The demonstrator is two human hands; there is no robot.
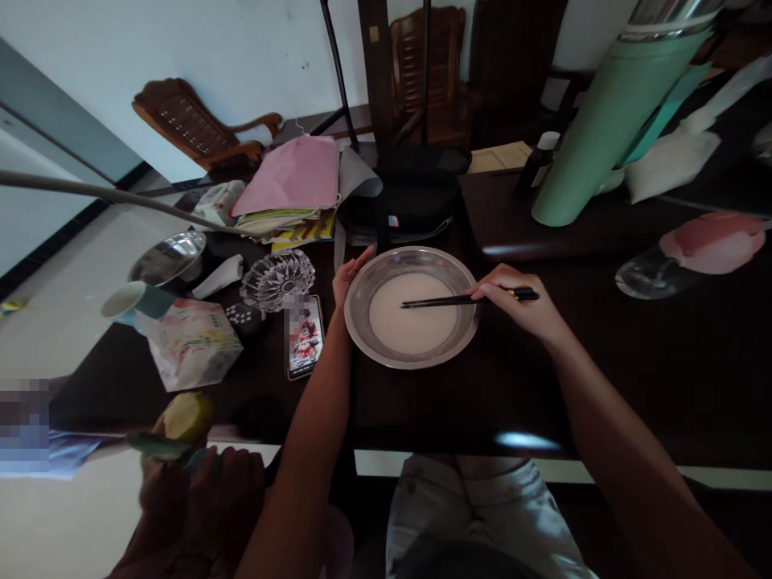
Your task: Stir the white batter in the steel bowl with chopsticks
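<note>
A wide metal bowl (352,322) stands on the dark table, holding a milky white liquid (416,330). My left hand (346,279) grips the bowl's left side, fingers along its outer wall and rim. In my right hand (512,296), at the bowl's right edge, is a pair of black chopsticks (443,301). Their tips reach the liquid near the middle of the bowl. Just left of my left forearm lies a phone (306,342) with a lit screen.
At lower left, another person's hands (223,482) hold a partly peeled fruit (188,416) and a blade. A glass dish (278,278), tissue pack (193,342), cup (136,301) and second metal bowl (169,259) stand left. A green thermos (609,121) and pink-and-clear cup (712,241) are right.
</note>
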